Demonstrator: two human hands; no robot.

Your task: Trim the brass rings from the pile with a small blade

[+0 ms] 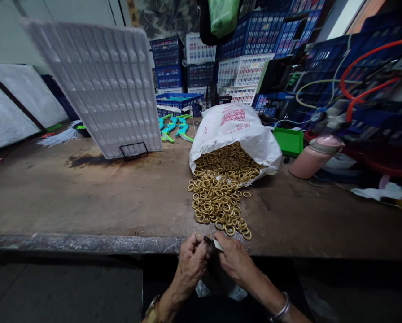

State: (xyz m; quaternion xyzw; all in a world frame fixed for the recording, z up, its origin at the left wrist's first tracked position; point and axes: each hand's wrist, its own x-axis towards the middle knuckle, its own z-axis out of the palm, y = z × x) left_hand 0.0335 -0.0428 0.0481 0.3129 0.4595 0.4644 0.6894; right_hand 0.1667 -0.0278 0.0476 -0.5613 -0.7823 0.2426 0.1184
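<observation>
Both hands meet just beyond the table's front edge, below the spilled golden rings (211, 202). My left hand (191, 260) is closed in a pinch; whatever lies between its fingertips is too small and dark to name. Fingers of my right hand (235, 259) wrap round a small tool with a whitish part (217, 245), whose dark end reaches toward the left fingertips. Its exact kind is unclear. Behind the hands, a white woven sack (234, 128) lies on its side with its mouth toward me, full of similar rings that spill onto the wooden table (147, 193).
A ribbed whitish plastic tray (103, 85) stands upright at left on a black wire stand (133, 151). Turquoise-and-green pieces (176, 128) lie behind it. Right of the sack are a green tray (288, 141) and a pink bottle (315, 157). Stacked crates (244, 69) fill the back.
</observation>
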